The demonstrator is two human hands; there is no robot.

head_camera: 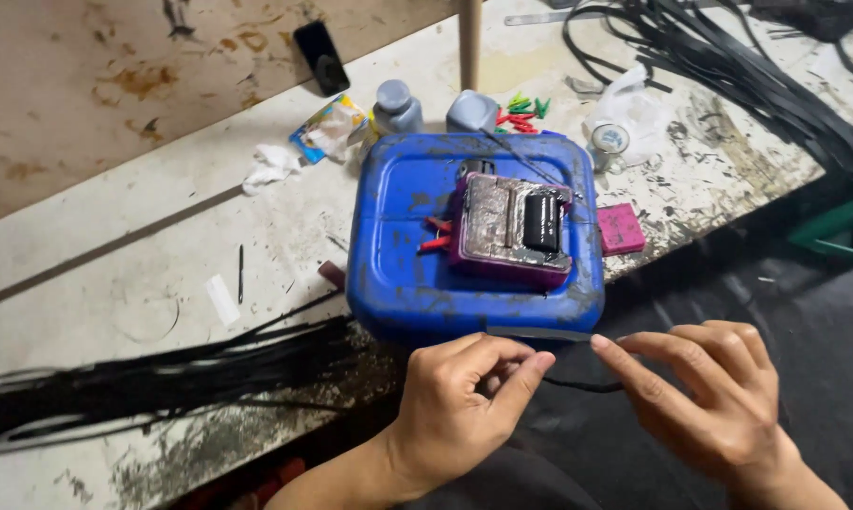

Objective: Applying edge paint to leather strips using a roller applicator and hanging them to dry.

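Stained and paint-flecked, the pale counter [143, 274] runs slantwise under my view, with a worn brown floor beyond its far edge. Near the front edge sits a blue plastic container [398, 255] lying flat, and on top of it rests a purple tray-like device [502, 231] smeared with dark residue and carrying a black roller [541, 222]. A few red clips [435, 244] lie just beside the device on the blue surface.

My left hand [459, 401] is curled narrow, thumb and forefinger pinched on a thin black strip [582, 384]. My right hand [705, 392] reaches in from the other side with the forefinger stretched toward my left fingertips and the other fingers loosely bent; it seems to touch the same strip, though I cannot tell how firmly it grips. The strip runs between both hands, just in front of the container's near edge and off the counter.

To the left, a thick bundle of black strips [152, 378] lies along the counter. More black strips [728, 66] are heaped at the far right. Behind the container stand two grey bottles [398, 106], a scatter of green and red clips [521, 111], a crumpled packet [327, 127], a dark phone [320, 57] and a pink block [621, 229].
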